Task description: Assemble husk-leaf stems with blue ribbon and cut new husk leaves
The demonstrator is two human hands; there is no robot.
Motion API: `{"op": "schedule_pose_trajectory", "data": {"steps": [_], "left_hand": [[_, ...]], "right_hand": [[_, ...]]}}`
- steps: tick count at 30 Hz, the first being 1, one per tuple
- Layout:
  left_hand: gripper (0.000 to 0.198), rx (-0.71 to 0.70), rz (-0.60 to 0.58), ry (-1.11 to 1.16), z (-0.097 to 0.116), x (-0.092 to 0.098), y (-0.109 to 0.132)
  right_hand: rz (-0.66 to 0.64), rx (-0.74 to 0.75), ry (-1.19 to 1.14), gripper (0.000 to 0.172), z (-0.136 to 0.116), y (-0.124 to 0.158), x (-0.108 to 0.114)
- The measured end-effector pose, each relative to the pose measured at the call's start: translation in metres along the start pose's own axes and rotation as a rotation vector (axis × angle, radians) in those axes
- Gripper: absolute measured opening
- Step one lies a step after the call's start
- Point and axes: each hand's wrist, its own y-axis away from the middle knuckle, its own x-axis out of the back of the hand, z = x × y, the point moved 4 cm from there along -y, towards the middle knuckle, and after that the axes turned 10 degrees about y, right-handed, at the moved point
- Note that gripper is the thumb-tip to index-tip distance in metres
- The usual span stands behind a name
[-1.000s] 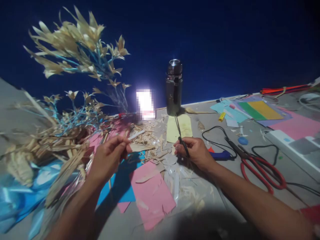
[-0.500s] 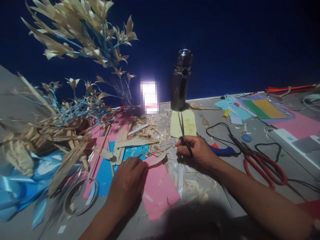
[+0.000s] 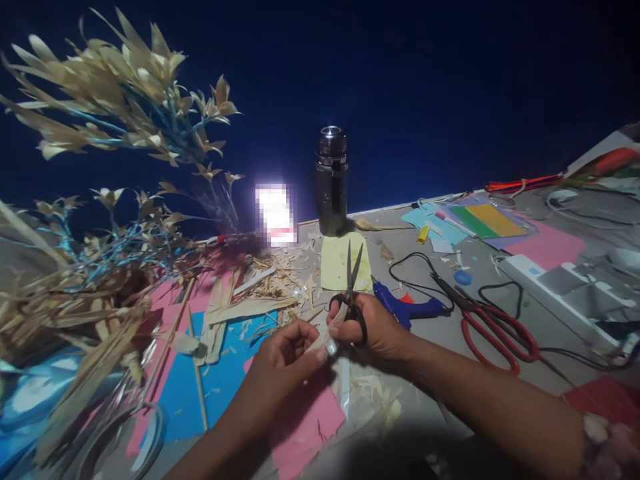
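Note:
My left hand (image 3: 287, 357) pinches a pale strip of dried husk (image 3: 325, 337), held over a pink sheet (image 3: 313, 423). Close beside it, my right hand (image 3: 370, 327) has its fingers in the handles of small black scissors (image 3: 354, 277), whose blades point away from me and stand apart. The husk's far end reaches the right fingers and thumb. Behind the blades lies a yellow sheet (image 3: 333, 263) with a dark bottle (image 3: 331, 190) upright at its far edge.
Red-handled scissors (image 3: 495, 327), a blue glue gun (image 3: 413, 305) and a white power strip (image 3: 560, 300) lie to the right. Husk flowers on blue stems (image 3: 150, 113) rise at the left, above a roll of tape (image 3: 153, 440) and a blue sheet (image 3: 225, 380).
Both hands have come together, with the left lifting the husk strip off the pink sheet. The black scissors' blades have spread apart. The whole view has shifted.

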Motion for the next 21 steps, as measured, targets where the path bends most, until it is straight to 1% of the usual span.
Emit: {"op": "schedule_pose_trajectory", "data": {"steps": [2,5,7,9,10,12,14,16,18,21], "left_hand": [[0.032,0.007,0.006,0.132,-0.006,-0.005,-0.006],[0.034,0.052,-0.074,0.336,-0.016,-0.008,-0.012],[0.035,0.058,-0.129,0.368,-0.019,-0.007,-0.013],[0.038,0.047,-0.151,0.346,-0.021,-0.003,-0.015],[0.039,0.05,-0.154,0.348,-0.021,-0.001,-0.015],[0.039,0.075,-0.168,0.376,-0.023,0.001,-0.017],[0.035,0.1,-0.134,0.402,-0.024,0.004,-0.019],[0.031,0.096,-0.061,0.401,-0.021,0.007,-0.02],[0.028,0.069,0.01,0.41,-0.013,0.011,-0.019],[0.028,0.009,0.087,0.482,0.005,0.016,-0.016]], "right_hand": [[0.005,-0.017,-0.05,0.037,0.002,0.0,-0.001],[-0.012,-0.053,-0.14,0.036,0.005,-0.001,-0.004],[-0.054,-0.084,-0.187,0.036,0.006,-0.001,-0.007],[-0.086,-0.103,-0.19,0.038,0.006,-0.001,-0.009],[-0.081,-0.102,-0.175,0.04,0.006,-0.001,-0.009],[-0.031,-0.079,-0.125,0.041,0.003,-0.001,-0.007],[0.013,-0.054,-0.074,0.043,0.0,-0.002,-0.004],[-0.006,-0.039,-0.029,0.045,-0.003,-0.002,-0.004],[-0.048,-0.018,0.029,0.045,-0.005,-0.001,-0.004],[-0.091,0.009,0.158,0.044,-0.006,-0.001,-0.004]]}}
